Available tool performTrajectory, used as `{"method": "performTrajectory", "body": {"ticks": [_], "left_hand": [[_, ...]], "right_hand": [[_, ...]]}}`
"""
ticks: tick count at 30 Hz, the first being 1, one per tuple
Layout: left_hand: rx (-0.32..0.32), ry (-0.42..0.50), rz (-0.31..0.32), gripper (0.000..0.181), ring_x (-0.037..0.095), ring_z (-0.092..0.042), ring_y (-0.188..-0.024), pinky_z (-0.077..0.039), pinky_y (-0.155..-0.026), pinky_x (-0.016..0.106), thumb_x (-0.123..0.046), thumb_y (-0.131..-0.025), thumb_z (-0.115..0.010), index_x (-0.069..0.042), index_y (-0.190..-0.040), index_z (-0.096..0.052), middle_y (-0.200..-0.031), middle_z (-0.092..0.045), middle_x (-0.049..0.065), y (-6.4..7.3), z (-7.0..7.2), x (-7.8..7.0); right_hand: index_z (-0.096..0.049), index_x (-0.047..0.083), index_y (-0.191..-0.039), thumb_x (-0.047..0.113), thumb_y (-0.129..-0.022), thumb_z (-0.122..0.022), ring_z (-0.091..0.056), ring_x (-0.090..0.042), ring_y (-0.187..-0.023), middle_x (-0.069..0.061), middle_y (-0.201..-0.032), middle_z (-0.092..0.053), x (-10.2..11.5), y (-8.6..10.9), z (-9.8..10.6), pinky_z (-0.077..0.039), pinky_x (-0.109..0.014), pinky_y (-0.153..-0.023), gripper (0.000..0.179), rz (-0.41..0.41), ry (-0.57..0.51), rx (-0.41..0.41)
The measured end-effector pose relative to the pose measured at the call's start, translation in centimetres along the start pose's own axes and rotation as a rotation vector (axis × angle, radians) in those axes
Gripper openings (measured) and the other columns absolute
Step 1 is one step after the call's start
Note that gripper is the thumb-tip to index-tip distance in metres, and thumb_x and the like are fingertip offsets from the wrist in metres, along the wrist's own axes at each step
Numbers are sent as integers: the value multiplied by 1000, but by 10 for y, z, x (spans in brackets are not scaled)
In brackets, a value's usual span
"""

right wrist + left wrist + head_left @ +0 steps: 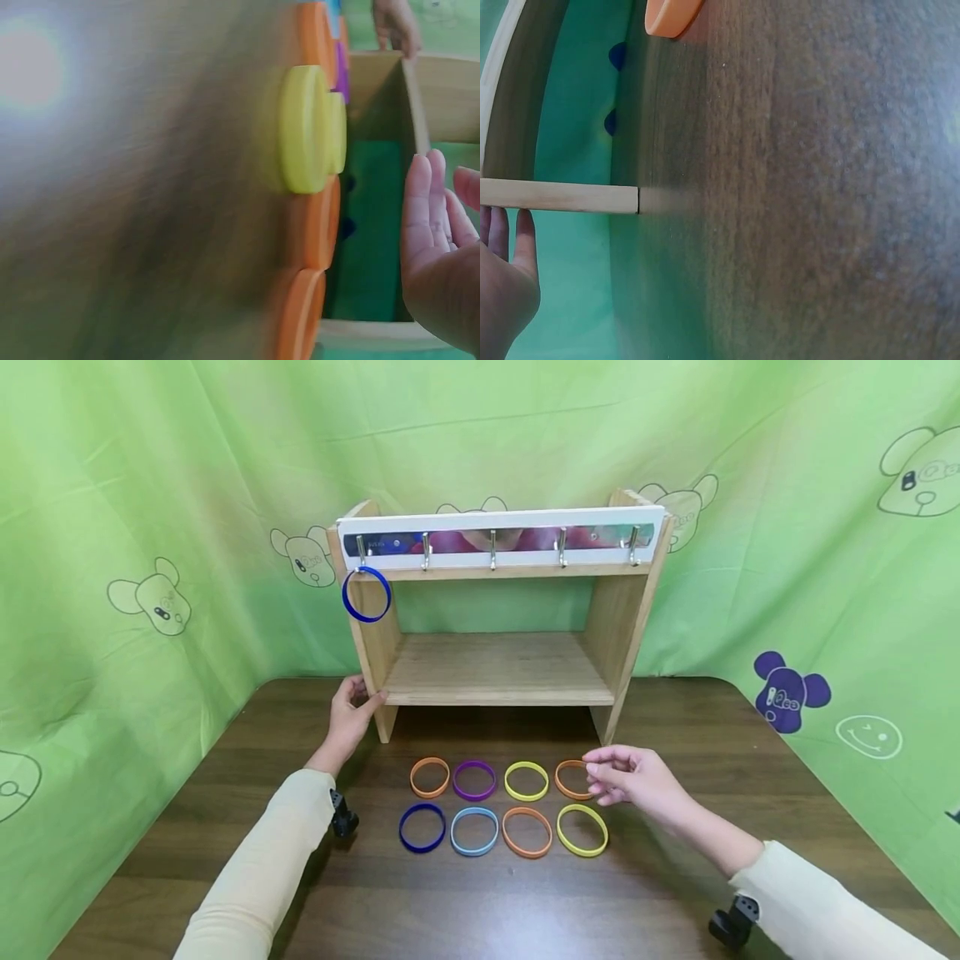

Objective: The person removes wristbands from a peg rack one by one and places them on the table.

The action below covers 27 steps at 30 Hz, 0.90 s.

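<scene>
My left hand [351, 717] holds the left side panel of a wooden rack [498, 668], its thumb across the panel's front edge and its fingers against the outer side. Over the right end of two rows of silicone wristbands hovers my right hand [633, 781], fingers loosely bent and nothing in them. Beneath its fingertips, an orange wristband [564, 783] is partly covered. In front of that lies a yellow wristband [582, 852]; another yellow wristband [527, 797] is to the left. A blue wristband [345, 602] hangs from the leftmost hook [361, 547].
Several metal hooks line the rack's white top board [457, 562]. Farther left on the brown table [480, 918] lie a purple wristband [475, 798], a dark blue wristband [422, 850], a light blue wristband [474, 853] and two orange ones. A green curtain [480, 435] surrounds the table.
</scene>
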<state>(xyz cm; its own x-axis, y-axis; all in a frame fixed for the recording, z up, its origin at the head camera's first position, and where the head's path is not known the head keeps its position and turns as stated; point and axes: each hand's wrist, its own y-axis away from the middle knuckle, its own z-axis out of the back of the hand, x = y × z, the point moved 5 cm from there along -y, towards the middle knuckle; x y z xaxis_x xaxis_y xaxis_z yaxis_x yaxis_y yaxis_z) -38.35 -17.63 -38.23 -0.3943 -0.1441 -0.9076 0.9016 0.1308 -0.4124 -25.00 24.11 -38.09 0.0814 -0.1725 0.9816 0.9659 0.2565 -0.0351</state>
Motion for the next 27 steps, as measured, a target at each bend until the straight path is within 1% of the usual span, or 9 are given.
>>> {"method": "performTrajectory", "body": {"ticks": [5, 11, 15, 18, 22, 23, 24, 27], "left_hand": [[-3, 1, 3, 37, 20, -47, -100, -44, -80, 23, 0, -88, -67, 8, -121, -51, -116, -55, 22, 1, 0, 0], [-2, 3, 11, 38, 21, -47, -102, -44, -81, 25, 0, -89, -66, 8, -122, -51, -117, -55, 22, 2, -1, 0], [1, 0, 11, 38, 24, -47, -104, -44, -82, 25, -1, -89, -66, 8, -122, -51, -117, -55, 22, 2, -1, 0], [5, -1, 14, 37, 28, -47, -106, -44, -81, 26, -1, -90, -66, 8, -122, -50, -117, -54, 22, 2, -1, 0], [13, -6, 20, 37, 28, -47, -107, -44, -82, 26, -2, -90, -66, 7, -123, -50, -118, -54, 22, 2, -1, 0], [14, -8, 21, 38, 27, -47, -106, -44, -82, 26, -2, -90, -66, 7, -123, -50, -119, -54, 22, 2, -1, 0], [18, -8, 22, 38, 27, -47, -106, -44, -82, 25, -1, -90, -65, 8, -123, -49, -119, -54, 24, 3, -1, -4], [19, -11, 24, 38, 26, -46, -105, -43, -81, 24, -2, -90, -65, 9, -123, -49, -119, -54, 24, 2, -1, -4]], "right_hand": [[-56, -14, -116, 5, -94, -62, -68, -21, -77, -10, -87, -68, 14, -15, -10, -57, -34, -66, 30, 74, -13, -38], [-60, -8, -112, 4, -94, -63, -69, -19, -78, -8, -86, -68, 27, -35, -27, -57, -34, -67, 22, 122, -96, -36], [-61, -6, -114, 6, -94, -63, -69, -19, -80, -7, -88, -69, 34, -48, -37, -57, -35, -69, 23, 143, -106, -33], [-59, -9, -116, 7, -94, -64, -69, -21, -83, -7, -92, -69, 40, -57, -43, -57, -36, -71, 28, 156, -100, -40], [-53, -16, -121, 5, -94, -62, -68, -19, -84, -5, -95, -69, 50, -72, -53, -57, -34, -72, 35, 179, -129, -40], [-51, -17, -122, 5, -94, -62, -68, -19, -84, -9, -97, -69, 53, -76, -56, -57, -34, -72, 37, 185, -138, -36], [-51, -17, -123, 4, -94, -62, -68, -18, -84, -13, -99, -68, 56, -80, -58, -57, -34, -72, 37, 190, -147, -34], [-54, -14, -122, 5, -94, -63, -68, -20, -85, -24, -105, -65, 65, -92, -66, -57, -36, -73, 34, 206, -172, -29]]}}
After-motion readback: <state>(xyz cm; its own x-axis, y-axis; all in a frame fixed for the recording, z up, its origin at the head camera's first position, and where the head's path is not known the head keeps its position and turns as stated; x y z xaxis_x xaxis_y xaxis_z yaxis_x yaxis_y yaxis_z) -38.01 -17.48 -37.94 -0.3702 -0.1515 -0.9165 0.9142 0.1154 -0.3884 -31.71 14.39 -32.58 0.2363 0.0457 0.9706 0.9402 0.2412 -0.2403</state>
